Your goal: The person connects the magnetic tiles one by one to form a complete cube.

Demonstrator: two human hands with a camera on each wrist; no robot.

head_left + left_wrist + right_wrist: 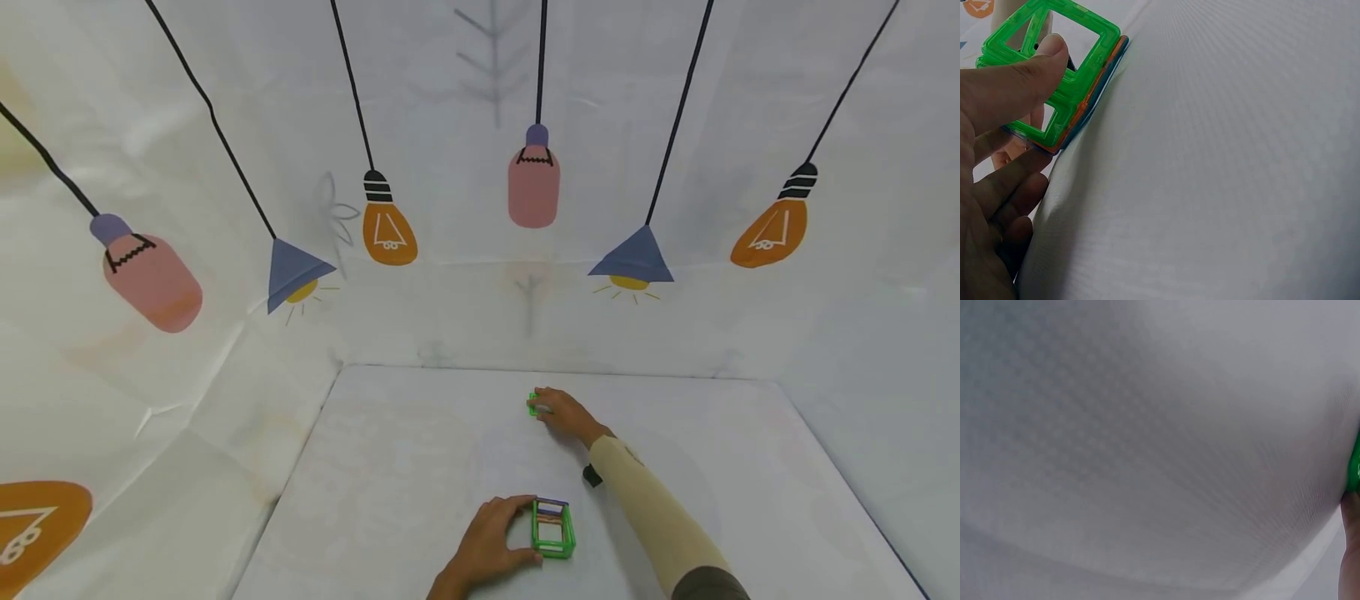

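Note:
My left hand grips a small box of see-through magnetic tiles on the near part of the white table. In the left wrist view, the thumb presses the green-framed tiles, while fingers sit at the lower edge. Orange and blue edges line the box's side along the table. Farther off, my right hand reaches to a small green-framed piece and pinches it; the hand covers much of it. Only a sliver of the green piece shows at the right wrist view's edge, against a finger.
The white table meets white cloth walls at the back and sides. Lamps and bulbs are printed on the cloth. A small black object is beside the right forearm.

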